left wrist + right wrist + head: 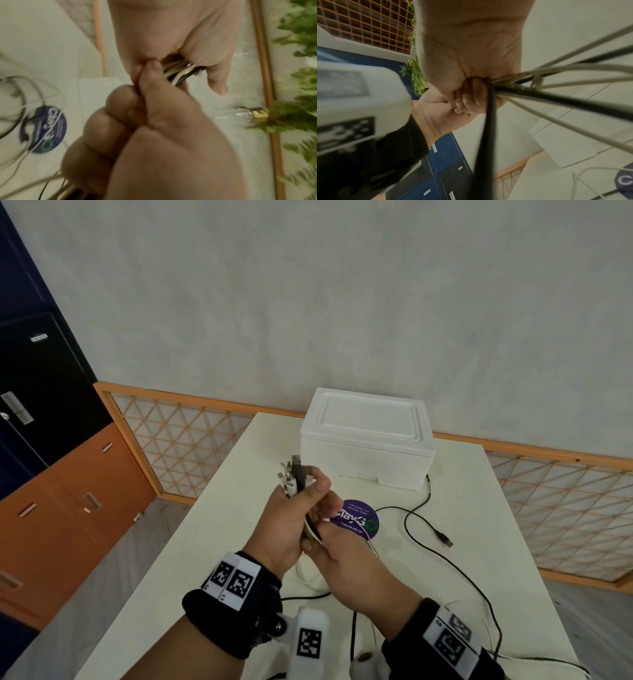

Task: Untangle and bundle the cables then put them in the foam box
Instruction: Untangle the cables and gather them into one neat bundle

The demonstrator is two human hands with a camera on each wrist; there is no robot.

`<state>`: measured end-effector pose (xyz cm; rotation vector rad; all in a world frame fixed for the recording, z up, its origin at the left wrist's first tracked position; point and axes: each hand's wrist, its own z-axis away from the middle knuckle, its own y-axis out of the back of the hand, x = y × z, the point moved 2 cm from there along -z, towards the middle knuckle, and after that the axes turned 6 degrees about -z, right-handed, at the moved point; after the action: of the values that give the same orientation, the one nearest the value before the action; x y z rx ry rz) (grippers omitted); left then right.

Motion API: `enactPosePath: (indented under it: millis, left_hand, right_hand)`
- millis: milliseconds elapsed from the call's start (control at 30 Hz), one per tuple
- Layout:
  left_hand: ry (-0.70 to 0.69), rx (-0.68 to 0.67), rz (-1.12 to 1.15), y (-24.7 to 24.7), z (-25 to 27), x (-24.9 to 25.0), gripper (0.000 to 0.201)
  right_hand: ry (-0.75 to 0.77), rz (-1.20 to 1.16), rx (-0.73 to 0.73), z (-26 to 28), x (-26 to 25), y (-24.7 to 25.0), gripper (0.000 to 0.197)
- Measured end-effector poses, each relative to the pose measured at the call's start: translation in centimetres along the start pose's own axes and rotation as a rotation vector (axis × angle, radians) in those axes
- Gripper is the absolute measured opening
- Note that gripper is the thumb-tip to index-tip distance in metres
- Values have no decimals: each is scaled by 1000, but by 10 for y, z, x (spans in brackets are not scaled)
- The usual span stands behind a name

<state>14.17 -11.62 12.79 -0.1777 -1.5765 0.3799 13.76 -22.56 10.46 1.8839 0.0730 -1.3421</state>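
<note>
Over the middle of the white table, my left hand grips a bunch of black and white cables, and their plug ends stick up out of the fist. Just below it my right hand grips the same bunch of cables. From the right fist the cable strands fan out and hang down to the table. One black cable trails over the tabletop and ends in a USB plug. The white foam box stands behind the hands with its lid on.
A round purple sticker lies on the table under the cables. An orange lattice screen runs behind the table. Orange and dark blue cabinets stand at the left. More cable loops lie near the table's right front edge.
</note>
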Motion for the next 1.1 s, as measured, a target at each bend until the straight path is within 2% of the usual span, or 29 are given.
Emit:
enactPosePath:
  millis: [67,133,167,300,367,500,633,767,867,967,1100]
  left_hand:
    - [141,-96,-3,-1,4,-7,29]
    - [164,-66,-67,-4,7,-10,50]
    - [142,-25,-47,-5,7,-9,52]
    - [72,172,304,7,3,-2,56]
    - [67,252,400,20,-1,2,58]
    - [64,342,370,48,-8,3,60]
    - [79,461,355,84,-14,3,56]
    - [119,561,337,117,-13,5,53]
    - [148,573,301,129,-8,2,52]
    - [193,530,205,127,-6,-1,51]
    - [155,426,16,101,-5,3,50]
  right_hand:
    - [9,-21,-26,-1,4,2,21]
    - [43,-44,-51,-1,5,3,25]
    - [49,-52,-65,-1,7,4,26]
    - [-86,-96,-97,3,31,17,22]
    - [-168,-126,-133,13,46,25,22]
    - [-262,-76,-178,33,76,36,21]
    - [-372,107,-143,53,107,57,19]
    - [-533,281,-109,84,138,90,25]
    - [-631,355,-15,110,159,123,27]
    - [-692,341,101,125,163,145,32]
    - [-611,468,124,112,129,160,16]
